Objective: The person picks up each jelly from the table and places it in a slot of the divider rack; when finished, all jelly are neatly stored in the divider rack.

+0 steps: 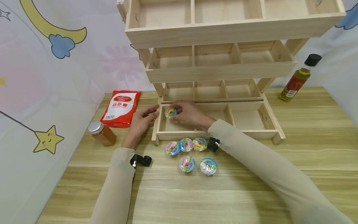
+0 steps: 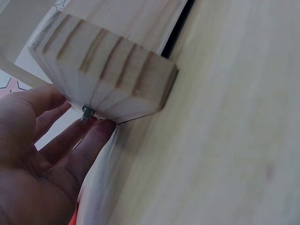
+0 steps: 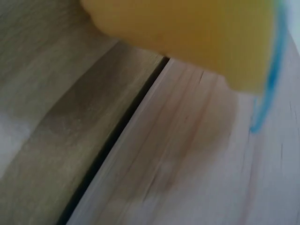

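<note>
My right hand (image 1: 191,112) pinches a small jelly cup (image 1: 169,113) with a printed lid, above the left compartment of the wooden rack's (image 1: 181,136) bottom tray. The fingers of my left hand (image 1: 140,122) touch the rack's left side. In the left wrist view, the fairly straight fingers of that hand (image 2: 37,164) rest against a wooden side piece (image 2: 105,65) beside a protruding bolt (image 2: 86,114). Several more jelly cups (image 1: 186,164) lie on the table before the rack. The right wrist view shows a blurred yellow cup (image 3: 187,35) with a blue rim.
Tiered trays with dividers (image 1: 223,32) rise above the bottom one. A red and white sugar bag (image 1: 121,107) and a silver-lidded jar (image 1: 104,134) are at left. An oil bottle (image 1: 297,81) stands at the right back. Printed cloth (image 1: 92,62) hangs behind the table.
</note>
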A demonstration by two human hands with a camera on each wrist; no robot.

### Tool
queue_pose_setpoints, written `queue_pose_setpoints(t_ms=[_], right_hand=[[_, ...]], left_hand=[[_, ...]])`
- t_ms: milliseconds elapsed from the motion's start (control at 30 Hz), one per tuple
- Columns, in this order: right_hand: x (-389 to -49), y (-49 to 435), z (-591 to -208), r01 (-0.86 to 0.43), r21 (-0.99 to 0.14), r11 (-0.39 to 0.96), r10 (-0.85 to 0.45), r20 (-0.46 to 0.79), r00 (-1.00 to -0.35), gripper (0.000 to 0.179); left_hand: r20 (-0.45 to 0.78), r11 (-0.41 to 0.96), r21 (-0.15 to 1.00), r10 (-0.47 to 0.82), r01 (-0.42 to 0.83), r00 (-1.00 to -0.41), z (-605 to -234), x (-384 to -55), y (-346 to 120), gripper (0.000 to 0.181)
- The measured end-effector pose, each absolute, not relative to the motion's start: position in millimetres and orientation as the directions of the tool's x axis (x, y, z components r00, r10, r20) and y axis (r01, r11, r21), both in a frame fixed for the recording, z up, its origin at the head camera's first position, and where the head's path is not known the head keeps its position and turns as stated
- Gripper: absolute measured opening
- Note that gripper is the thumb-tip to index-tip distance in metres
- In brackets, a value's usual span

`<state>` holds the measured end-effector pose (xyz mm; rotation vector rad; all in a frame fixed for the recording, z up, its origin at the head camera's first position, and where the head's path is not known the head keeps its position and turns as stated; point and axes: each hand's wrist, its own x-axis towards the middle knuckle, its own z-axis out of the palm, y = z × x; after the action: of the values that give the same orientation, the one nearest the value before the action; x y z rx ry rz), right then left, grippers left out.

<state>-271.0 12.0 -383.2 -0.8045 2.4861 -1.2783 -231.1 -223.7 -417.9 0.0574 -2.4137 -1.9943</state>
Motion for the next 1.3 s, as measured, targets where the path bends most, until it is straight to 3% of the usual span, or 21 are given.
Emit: queue_pose_setpoints(t_ms=[967,1300], right_hand=[[-271,1,-388,-0.45,-0.651,0.612,-0.564,0.04,-0.825,0.052],[-269,2,-388,-0.448,-0.651,0.613,-0.559,0.043,-0.828,0.053]], left_hand=[[-0.024,0.19,0.981,-0.034,-0.031,-0.999,-417,-229,-226,0.041],[-0.027,0.186,0.982,-0.023,-0.031,-0.999,-417,-230,-224,0.042]])
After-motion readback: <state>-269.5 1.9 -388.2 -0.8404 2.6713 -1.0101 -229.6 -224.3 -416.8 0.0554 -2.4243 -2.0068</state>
